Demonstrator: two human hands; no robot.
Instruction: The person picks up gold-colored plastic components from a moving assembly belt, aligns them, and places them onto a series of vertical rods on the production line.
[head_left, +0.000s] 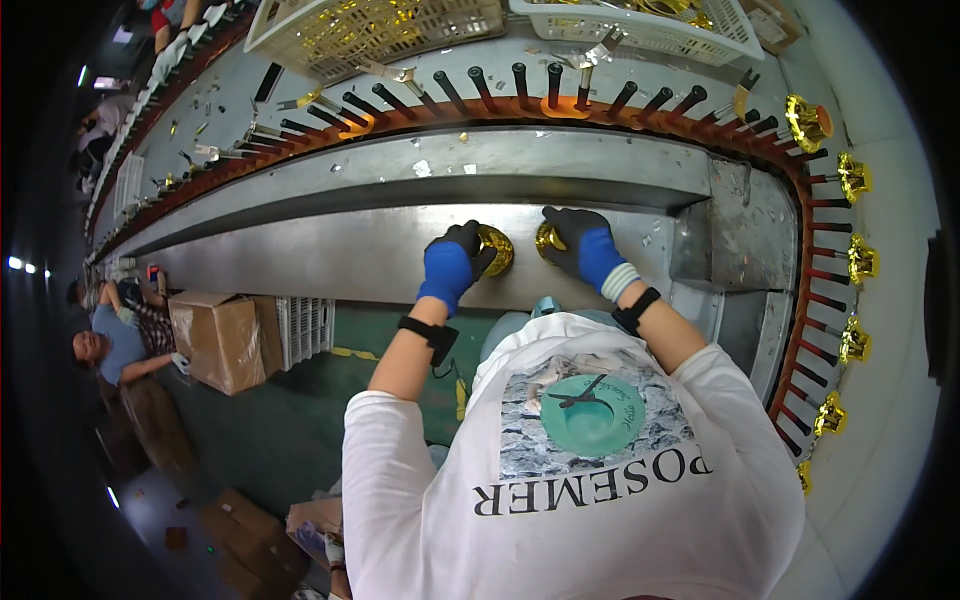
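Evidently light, thin and easily dented, each shiny gold foil cup [497, 249] [548, 239] sits pinched at its rim by the gloved left hand [453, 262] and right hand [583, 246].

white plastic crates [380, 28], cardboard box [218, 338], black conveyor pegs [553, 85]

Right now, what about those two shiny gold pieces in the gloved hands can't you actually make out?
- Left gold piece: the left hand covers most of it in the head view, so its full shape is hidden.
- Right gold piece: only a sliver shows beside the right hand.
- Surface detail on both: too small.
- White basket contents: cut off by the top edge.
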